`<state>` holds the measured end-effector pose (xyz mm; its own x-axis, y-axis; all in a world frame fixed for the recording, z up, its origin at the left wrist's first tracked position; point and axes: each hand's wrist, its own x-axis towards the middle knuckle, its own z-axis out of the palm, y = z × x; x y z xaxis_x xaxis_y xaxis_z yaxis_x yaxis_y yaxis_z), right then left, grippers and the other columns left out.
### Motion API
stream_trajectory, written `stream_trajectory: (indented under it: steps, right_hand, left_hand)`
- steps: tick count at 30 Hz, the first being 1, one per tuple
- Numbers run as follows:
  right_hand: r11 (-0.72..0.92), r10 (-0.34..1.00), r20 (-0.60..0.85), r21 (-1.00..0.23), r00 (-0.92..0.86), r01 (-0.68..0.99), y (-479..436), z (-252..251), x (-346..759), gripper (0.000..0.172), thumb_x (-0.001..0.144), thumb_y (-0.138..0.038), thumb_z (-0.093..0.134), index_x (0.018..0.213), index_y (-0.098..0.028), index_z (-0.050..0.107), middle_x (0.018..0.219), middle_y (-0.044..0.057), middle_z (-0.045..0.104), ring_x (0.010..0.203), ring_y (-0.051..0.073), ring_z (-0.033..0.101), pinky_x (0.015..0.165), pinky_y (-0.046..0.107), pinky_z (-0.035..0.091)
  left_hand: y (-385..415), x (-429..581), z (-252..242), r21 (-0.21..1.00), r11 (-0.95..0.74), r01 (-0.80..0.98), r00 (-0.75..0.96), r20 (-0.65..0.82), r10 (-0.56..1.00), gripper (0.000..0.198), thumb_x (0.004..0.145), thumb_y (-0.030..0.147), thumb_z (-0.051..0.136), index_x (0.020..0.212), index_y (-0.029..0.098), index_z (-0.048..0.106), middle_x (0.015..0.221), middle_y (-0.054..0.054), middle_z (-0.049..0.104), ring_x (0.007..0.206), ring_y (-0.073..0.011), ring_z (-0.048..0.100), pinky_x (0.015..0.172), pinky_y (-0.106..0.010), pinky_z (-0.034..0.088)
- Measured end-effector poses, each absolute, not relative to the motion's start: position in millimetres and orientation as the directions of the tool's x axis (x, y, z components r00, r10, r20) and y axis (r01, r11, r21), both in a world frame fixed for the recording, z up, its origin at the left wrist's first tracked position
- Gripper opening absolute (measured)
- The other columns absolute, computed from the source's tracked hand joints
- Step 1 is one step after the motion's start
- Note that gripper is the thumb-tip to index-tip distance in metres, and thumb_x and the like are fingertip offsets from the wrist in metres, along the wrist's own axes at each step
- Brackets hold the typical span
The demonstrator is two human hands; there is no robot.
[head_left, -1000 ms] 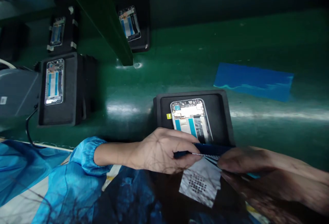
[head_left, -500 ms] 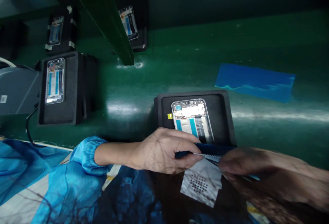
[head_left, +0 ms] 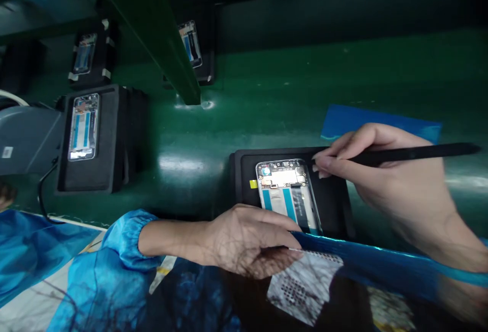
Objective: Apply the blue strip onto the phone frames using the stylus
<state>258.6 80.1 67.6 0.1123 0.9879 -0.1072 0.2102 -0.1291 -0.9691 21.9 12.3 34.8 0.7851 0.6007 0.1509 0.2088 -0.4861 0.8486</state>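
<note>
An opened phone (head_left: 286,193) with blue strips lies in a black foam tray (head_left: 335,200) on the green bench. My left hand (head_left: 247,240) pinches the end of a long blue film strip (head_left: 366,261) at the tray's near edge. My right hand (head_left: 385,174) grips a thin black stylus (head_left: 415,153), held level above the tray's far right corner, its hidden tip near the phone's top. A small white perforated sheet (head_left: 301,286) lies below my left hand.
Another black tray with a phone (head_left: 83,127) sits at the left, beside a grey device (head_left: 26,139) with a cable. More trays with phones (head_left: 190,44) stand further back. A green post (head_left: 160,32) slants down. A blue sheet (head_left: 343,118) lies behind my right hand.
My right hand rose from the near edge to above the tray, now showing the black stylus. The blue film now stretches out to the right. My left hand stayed put.
</note>
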Motion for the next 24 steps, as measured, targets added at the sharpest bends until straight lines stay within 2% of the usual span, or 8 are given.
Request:
stream_trajectory:
  steps: [2,5,8,13,18,20,24]
  right_hand:
    - [-0.119,0.987,-0.092,-0.968,0.128,0.222,77,66,258,0.026,0.065,-0.021,0.089,0.058,-0.026,0.064,0.066,0.0,0.078,0.067,0.019,0.08,0.063,0.028,0.063]
    - [-0.104,0.99,-0.076,-0.961,0.118,0.257,75,66,259,0.026,0.067,-0.021,0.088,0.058,-0.026,0.064,0.067,0.0,0.078,0.067,0.019,0.08,0.063,0.029,0.063]
    - [-0.097,0.992,-0.072,-0.961,0.107,0.257,78,66,261,0.026,0.068,-0.023,0.088,0.059,-0.027,0.065,0.067,0.001,0.079,0.066,0.019,0.079,0.062,0.03,0.063]
    - [-0.08,0.994,-0.057,-0.957,0.091,0.279,79,64,261,0.026,0.07,-0.024,0.088,0.059,-0.026,0.064,0.066,0.002,0.078,0.066,0.019,0.079,0.063,0.03,0.063]
    - [-0.051,0.996,-0.028,-0.953,0.08,0.299,77,61,259,0.025,0.071,-0.021,0.087,0.06,-0.027,0.066,0.068,0.0,0.078,0.069,0.017,0.079,0.064,0.028,0.062]
    - [-0.024,0.998,-0.004,-0.951,0.065,0.308,75,61,259,0.026,0.073,-0.02,0.087,0.06,-0.027,0.065,0.068,-0.001,0.077,0.068,0.017,0.079,0.064,0.028,0.061]
    - [0.04,0.999,0.047,-0.923,0.007,0.383,71,63,260,0.024,0.078,-0.016,0.081,0.064,-0.028,0.065,0.073,-0.001,0.078,0.072,0.016,0.078,0.066,0.028,0.059]
  left_hand:
    - [11,24,31,0.899,-0.416,0.136,0.713,0.203,0.671,0.017,0.104,0.029,0.071,0.101,0.018,0.083,0.108,-0.007,0.091,0.078,-0.0112,0.087,0.084,-0.013,0.073]
    - [7,27,18,0.925,-0.38,0.008,0.614,0.296,0.732,0.019,0.102,0.032,0.068,0.102,0.022,0.083,0.111,-0.008,0.091,0.07,-0.0123,0.085,0.074,-0.012,0.072]
    - [4,28,11,0.94,-0.338,-0.042,0.611,0.291,0.736,0.021,0.098,0.035,0.066,0.103,0.025,0.084,0.115,-0.008,0.091,0.066,-0.0147,0.085,0.067,-0.014,0.072]
    - [11,25,29,0.931,-0.359,0.061,0.676,0.226,0.702,0.013,0.099,0.025,0.073,0.101,0.016,0.082,0.115,-0.012,0.09,0.073,-0.0134,0.086,0.073,-0.015,0.074]
    - [15,25,40,0.947,-0.298,0.123,0.722,0.12,0.682,0.014,0.101,0.029,0.073,0.096,0.018,0.081,0.116,-0.008,0.09,0.075,-0.0114,0.086,0.076,-0.012,0.072]
    - [15,26,38,0.936,-0.335,0.112,0.706,0.162,0.689,0.015,0.102,0.029,0.072,0.097,0.018,0.08,0.114,-0.007,0.09,0.074,-0.01,0.086,0.075,-0.01,0.07]
    - [15,27,36,0.884,-0.467,0.024,0.609,0.357,0.708,0.013,0.101,0.023,0.074,0.096,0.012,0.079,0.104,-0.01,0.089,0.069,-0.0096,0.084,0.072,-0.009,0.069]
